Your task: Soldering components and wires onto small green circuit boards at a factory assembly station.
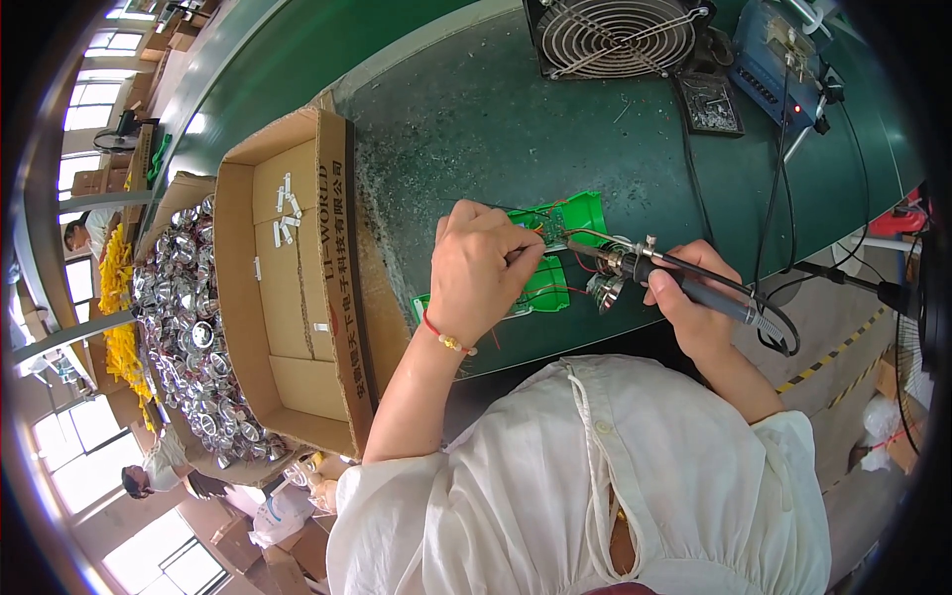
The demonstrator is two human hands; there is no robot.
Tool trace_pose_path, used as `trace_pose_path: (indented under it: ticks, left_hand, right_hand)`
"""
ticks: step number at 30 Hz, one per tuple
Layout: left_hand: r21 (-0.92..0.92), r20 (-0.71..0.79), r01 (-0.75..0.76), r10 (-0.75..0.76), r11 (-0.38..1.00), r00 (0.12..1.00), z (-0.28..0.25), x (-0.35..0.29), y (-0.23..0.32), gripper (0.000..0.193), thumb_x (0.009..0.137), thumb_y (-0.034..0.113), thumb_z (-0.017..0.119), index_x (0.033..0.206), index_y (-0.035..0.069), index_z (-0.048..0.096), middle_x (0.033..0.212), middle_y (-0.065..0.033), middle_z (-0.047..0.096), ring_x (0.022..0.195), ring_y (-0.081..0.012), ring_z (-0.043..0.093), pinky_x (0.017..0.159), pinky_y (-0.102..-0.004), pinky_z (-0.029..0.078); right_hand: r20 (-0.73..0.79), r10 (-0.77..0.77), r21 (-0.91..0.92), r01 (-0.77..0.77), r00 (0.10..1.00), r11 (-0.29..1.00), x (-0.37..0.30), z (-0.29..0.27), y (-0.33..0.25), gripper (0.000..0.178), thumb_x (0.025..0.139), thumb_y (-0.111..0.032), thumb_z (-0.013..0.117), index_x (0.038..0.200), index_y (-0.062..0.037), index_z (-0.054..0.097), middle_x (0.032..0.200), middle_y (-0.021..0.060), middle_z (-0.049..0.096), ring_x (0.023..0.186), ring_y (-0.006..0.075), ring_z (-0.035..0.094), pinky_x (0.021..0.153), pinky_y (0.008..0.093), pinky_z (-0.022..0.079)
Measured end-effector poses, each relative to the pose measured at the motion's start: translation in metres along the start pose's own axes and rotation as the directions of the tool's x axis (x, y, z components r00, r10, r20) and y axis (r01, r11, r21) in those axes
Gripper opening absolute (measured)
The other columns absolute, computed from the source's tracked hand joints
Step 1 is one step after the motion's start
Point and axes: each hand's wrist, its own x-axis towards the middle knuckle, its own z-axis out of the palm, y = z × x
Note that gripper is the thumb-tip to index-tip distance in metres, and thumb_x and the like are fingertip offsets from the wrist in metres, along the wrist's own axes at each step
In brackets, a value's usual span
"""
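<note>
Heat is the worry: the right hand point(694, 307) grips a dark-handled soldering iron point(684, 283) whose tip meets the green plastic jig point(570, 223) mid-bench, while the left hand point(481, 273), fingers pinched on red wires beside that jig, could be burned.

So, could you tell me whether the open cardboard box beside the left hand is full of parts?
No, the cardboard box holds only a few small white pieces scattered on its bottom.
</note>
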Motion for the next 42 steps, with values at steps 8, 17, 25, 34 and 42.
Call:
trace_pose_path:
  ticks: [8,17,25,34,42]
  left_hand:
    - [0.003,0.021,0.001,-0.001,1.000,1.000,-0.001,0.000,-0.003,0.007,0.065,0.008,0.069,0.072,0.007,0.068,0.063,-0.0037,0.058,0.075,-0.0216,0.051,0.069,-0.0324,0.043]
    - [0.000,0.060,0.033,-0.033,0.999,0.998,0.000,0.005,-0.005,0.005,0.067,0.009,0.067,0.070,0.007,0.068,0.059,-0.0033,0.056,0.073,-0.0213,0.051,0.066,-0.0320,0.043]
    - [0.041,0.173,-0.044,0.036,0.998,0.984,-0.043,0.018,-0.007,0.041,0.061,0.006,0.069,0.101,0.011,0.063,0.100,-0.0091,0.055,0.094,-0.0285,0.051,0.082,-0.0365,0.043]
    - [0.484,0.346,0.182,-0.379,0.856,0.858,-0.096,0.077,-0.043,0.045,0.059,0.016,0.073,0.101,0.007,0.060,0.094,-0.0154,0.061,0.088,-0.0331,0.059,0.079,-0.0399,0.047]
    - [0.438,-0.375,0.471,-0.320,0.766,0.870,-0.075,0.214,-0.150,0.075,0.073,0.027,0.067,0.128,0.003,0.022,0.093,-0.0215,0.059,0.087,-0.0351,0.060,0.074,-0.0415,0.050]
  right_hand:
    - [-0.060,0.067,0.105,-0.060,0.996,0.993,-0.002,-0.002,-0.004,0.012,0.078,-0.006,0.062,0.081,0.0023,0.054,0.068,0.0095,0.060,0.056,0.0105,0.056,0.051,0.0222,0.046]
    - [-0.091,-0.009,0.149,0.022,0.996,0.989,0.000,-0.013,0.003,0.014,0.081,-0.007,0.061,0.086,0.0033,0.052,0.072,0.0107,0.060,0.060,0.0126,0.058,0.057,0.0249,0.049]
    - [-0.209,-0.056,0.116,0.082,0.976,0.990,0.010,-0.035,0.009,0.012,0.082,-0.007,0.058,0.086,0.0026,0.051,0.072,0.0109,0.059,0.061,0.0119,0.057,0.061,0.0238,0.047]
    - [-0.307,-0.027,0.123,0.068,0.951,0.990,0.016,-0.052,0.014,0.013,0.082,-0.008,0.058,0.085,0.0010,0.050,0.073,0.0107,0.059,0.061,0.0116,0.056,0.058,0.0229,0.046]
    - [-0.342,0.040,0.113,-0.001,0.939,0.994,0.011,-0.048,0.012,0.012,0.081,-0.007,0.059,0.084,0.0003,0.049,0.071,0.0087,0.057,0.060,0.0118,0.057,0.058,0.0232,0.047]
